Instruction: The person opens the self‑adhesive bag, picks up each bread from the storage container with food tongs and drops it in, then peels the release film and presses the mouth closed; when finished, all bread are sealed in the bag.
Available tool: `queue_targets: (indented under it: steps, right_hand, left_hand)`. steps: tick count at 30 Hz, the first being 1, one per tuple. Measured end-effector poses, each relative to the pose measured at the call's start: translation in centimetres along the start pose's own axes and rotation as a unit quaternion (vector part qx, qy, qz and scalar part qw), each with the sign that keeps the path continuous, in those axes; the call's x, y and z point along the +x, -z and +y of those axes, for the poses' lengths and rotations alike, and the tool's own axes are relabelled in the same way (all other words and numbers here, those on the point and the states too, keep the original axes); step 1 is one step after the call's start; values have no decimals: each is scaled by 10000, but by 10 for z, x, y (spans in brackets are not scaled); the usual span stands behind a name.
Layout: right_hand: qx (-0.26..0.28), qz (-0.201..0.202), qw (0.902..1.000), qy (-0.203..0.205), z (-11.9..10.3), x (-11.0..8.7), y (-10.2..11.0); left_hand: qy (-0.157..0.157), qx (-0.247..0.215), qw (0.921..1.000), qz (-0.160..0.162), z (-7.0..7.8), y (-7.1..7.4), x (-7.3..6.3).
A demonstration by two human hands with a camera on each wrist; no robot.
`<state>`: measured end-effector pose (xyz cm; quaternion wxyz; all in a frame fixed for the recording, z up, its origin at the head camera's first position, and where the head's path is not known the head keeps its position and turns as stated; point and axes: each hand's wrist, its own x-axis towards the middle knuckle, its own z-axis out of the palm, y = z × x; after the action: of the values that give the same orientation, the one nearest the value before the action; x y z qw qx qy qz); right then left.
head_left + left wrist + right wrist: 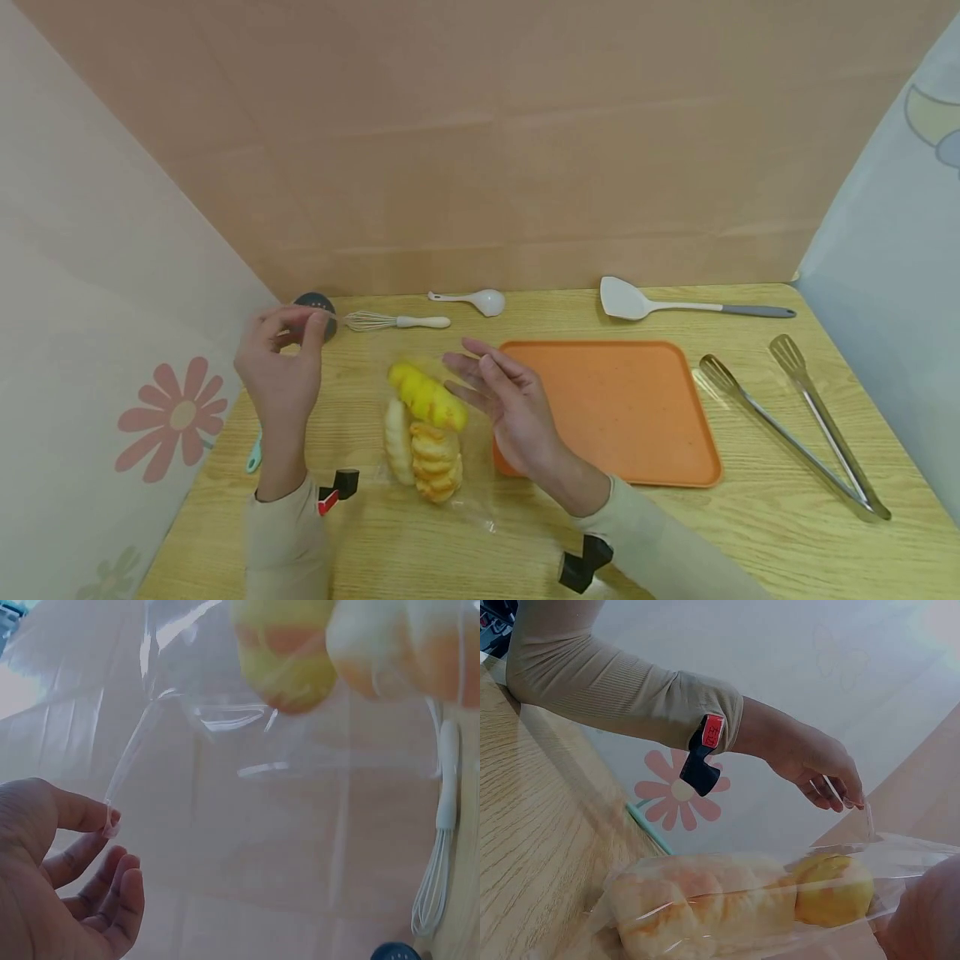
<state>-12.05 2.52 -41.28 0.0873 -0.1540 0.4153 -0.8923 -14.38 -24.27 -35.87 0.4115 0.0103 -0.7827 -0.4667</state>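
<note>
A clear plastic bag (705, 900) holds three bread rolls: a yellow roll (427, 396), a golden-brown ridged roll (435, 462) and a pale roll (398, 442). My left hand (285, 367) is raised to the left of the bag. Between thumb and index finger it pinches a thin stretched bit of the plastic, seen in the left wrist view. Beside the yellow roll, my right hand (517, 408) has its fingers loosely extended at the bag's right side, overlapping the orange tray (615, 417). Only a blurred part of it shows in the right wrist view.
Along the back lie a dark slotted utensil (322, 310), a whisk (397, 321), a white ladle (480, 301) and a white turner (637, 302) with a grey handle. Metal tongs (795, 442) rest right of the tray. A teal handle (255, 452) shows by the left wall.
</note>
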Motion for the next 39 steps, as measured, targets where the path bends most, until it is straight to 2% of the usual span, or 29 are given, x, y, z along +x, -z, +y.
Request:
queue_targets:
  steps: [4, 10, 17, 27, 33, 39]
  right_hand:
    - [40, -35, 10000, 43, 1, 0, 0]
    - [52, -90, 9999, 87, 2, 0, 0]
    - [50, -89, 9999, 134, 1, -1, 0]
    - [52, -66, 9998, 168, 0, -1, 0]
    - [86, -75, 9997, 219, 1, -1, 0]
    - [157, -133, 9994, 273, 2, -2, 1]
  left_hand:
    - [366, 2, 9989, 290, -8, 7, 5]
    - [436, 203, 9973, 563, -15, 8, 9]
    - [781, 620, 9877, 1205, -23, 12, 14]
    - [1172, 751, 9785, 1524, -31, 21, 19]
    - [1159, 853, 9765, 1603, -44, 26, 21]
    - [1353, 969, 9720, 1658, -56, 35, 23]
